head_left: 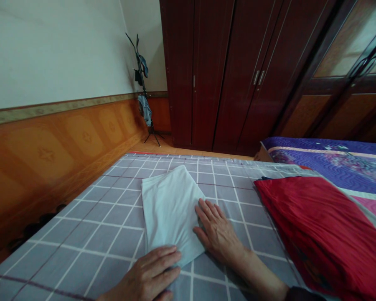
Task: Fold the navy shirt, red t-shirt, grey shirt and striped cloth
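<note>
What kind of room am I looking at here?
Most likely a bedroom in a home: there is a tall dark-red wardrobe, a coat stand with clothes hung on it, and a purple floral cover over what looks like a bed.

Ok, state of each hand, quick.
Left hand: open, fingers on the cloth's near edge.
Right hand: open, laid on its right edge, gripping nothing.

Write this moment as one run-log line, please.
left hand: on folded pale cloth, near edge | right hand: on its right edge | beneath: grey checked sheet | right: folded red fabric
</note>
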{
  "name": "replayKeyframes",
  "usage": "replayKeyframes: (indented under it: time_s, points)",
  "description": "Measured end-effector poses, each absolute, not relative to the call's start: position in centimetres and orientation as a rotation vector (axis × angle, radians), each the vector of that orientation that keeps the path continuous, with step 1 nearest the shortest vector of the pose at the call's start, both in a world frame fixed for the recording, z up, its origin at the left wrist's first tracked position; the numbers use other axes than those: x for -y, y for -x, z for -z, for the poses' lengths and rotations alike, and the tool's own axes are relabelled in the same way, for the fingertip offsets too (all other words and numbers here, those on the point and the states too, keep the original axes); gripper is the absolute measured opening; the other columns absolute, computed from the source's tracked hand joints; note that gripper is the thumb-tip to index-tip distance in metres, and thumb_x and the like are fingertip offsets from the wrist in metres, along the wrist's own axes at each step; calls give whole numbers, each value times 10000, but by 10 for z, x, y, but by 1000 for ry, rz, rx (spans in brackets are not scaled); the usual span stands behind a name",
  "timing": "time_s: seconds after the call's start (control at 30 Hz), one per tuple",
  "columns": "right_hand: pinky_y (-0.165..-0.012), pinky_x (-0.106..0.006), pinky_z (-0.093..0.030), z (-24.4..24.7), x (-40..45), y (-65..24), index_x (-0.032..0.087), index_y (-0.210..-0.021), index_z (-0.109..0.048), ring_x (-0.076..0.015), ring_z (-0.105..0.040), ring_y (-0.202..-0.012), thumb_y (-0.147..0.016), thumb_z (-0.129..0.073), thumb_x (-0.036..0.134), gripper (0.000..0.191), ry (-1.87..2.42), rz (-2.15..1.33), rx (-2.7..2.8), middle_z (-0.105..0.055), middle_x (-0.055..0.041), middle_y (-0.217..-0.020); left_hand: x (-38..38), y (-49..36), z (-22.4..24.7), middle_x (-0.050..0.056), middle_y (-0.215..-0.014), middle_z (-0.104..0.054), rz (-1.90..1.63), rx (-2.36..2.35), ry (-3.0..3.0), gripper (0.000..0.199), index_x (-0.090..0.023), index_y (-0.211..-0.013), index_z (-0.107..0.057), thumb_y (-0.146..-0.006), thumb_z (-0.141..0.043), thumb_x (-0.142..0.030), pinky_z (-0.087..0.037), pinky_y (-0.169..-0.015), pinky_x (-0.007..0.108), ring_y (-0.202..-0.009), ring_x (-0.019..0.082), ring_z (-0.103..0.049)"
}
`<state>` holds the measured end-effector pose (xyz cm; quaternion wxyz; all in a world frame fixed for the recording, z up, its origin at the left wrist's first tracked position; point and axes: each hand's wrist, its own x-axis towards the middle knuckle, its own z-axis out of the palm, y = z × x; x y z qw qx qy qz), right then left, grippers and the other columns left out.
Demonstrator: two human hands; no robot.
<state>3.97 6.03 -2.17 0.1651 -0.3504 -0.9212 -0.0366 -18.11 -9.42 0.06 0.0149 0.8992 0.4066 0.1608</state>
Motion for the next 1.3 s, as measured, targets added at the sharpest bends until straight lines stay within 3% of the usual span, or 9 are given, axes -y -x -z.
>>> replayKeyframes:
  time_s: [0.1, 0.2, 0.4, 0.47, 0.57, 0.73, 0.93, 1.2, 1.3]
  points:
    - [-1025, -531, -375, 22, -61, -40, 61, -1257, -539, -367, -409, -1290, -855, -542, 256, 447, 1134, 137, 2532, -461, -235, -1379, 96, 181, -3, 67, -1322, -567, -435, -1292, -2761, 388, -187, -1192, -573, -808, -583, -131, -418, -1063, 306, -1264, 214, -480]
    - [-1020, -493, -400, 27, -61, -41, 79, -1236, -554, -341, -405, -1298, -867, -506, 229, 401, 1096, 117, 2492, -464, -218, -1382, 94, 179, -21, 49, -1309, -579, -374, -1282, -2704, 347, -212, -1175, -583, -831, -598, -174, -423, -1054, 301, -1249, 204, -494]
    - [-1041, -524, -376, 37, -44, -32, 45, -1345, -457, -360, -304, -1352, -886, -490, 252, 505, 997, 39, 2623, -423, -211, -1416, 48, 168, -64, 44, -1155, -662, -257, -1264, -2563, 291, -207, -1188, -570, -905, -500, -204, -449, -996, 321, -1067, 184, -615]
    - [-1046, -527, -371, 34, -42, -31, 41, -1345, -458, -363, -301, -1352, -883, -492, 247, 507, 995, 22, 2639, -419, -210, -1419, 22, 160, -64, 94, -1285, -583, -282, -1274, -2564, 440, -166, -1301, -485, -888, -561, -295, -395, -1048, 355, -1197, 221, -533]
    - [-1066, -522, -349, 28, -44, -32, 51, -1348, -455, -344, -309, -1353, -858, -521, 221, 523, 1001, -18, 2648, -425, -202, -1418, -14, 148, -48, 160, -1466, -373, -304, -1249, -2541, 831, -107, -1425, -308, -781, -665, -492, -276, -1125, 411, -1372, 270, -308]
    - [-1099, -491, -313, 22, -43, -32, 59, -1386, -409, -313, -283, -1371, -838, -533, 237, 589, 1039, -71, 2651, -395, -180, -1445, -38, 144, -13, 206, -1527, -197, -209, -1205, -2432, 1120, -87, -1477, -140, -660, -685, -626, -190, -1144, 479, -1415, 299, -176]
    - [-1078, -515, -337, 21, -42, -31, 44, -1405, -380, -343, -280, -1365, -844, -511, 239, 608, 1079, -58, 2687, -368, -174, -1458, -33, 156, -7, 186, -1549, -98, -97, -1185, -2416, 1181, -115, -1492, -75, -635, -654, -686, -122, -1152, 498, -1424, 313, -104]
    - [-1081, -500, -338, 22, -43, -34, 55, -1391, -416, -353, -286, -1358, -877, -503, 308, 579, 1101, -61, 2706, -356, -180, -1458, -41, 188, -19, 180, -1547, -118, 52, -1356, -2351, 1151, -142, -1481, -196, -604, -639, -742, -100, -1135, 541, -1422, 350, -55]
    - [-1078, -508, -339, 24, -43, -34, 55, -1386, -423, -354, -285, -1359, -877, -505, 304, 572, 1095, -49, 2687, -357, -178, -1458, -38, 183, -27, 190, -1545, -118, -16, -1436, -2314, 1099, -115, -1482, -180, -675, -588, -739, -115, -1138, 524, -1426, 333, -49]
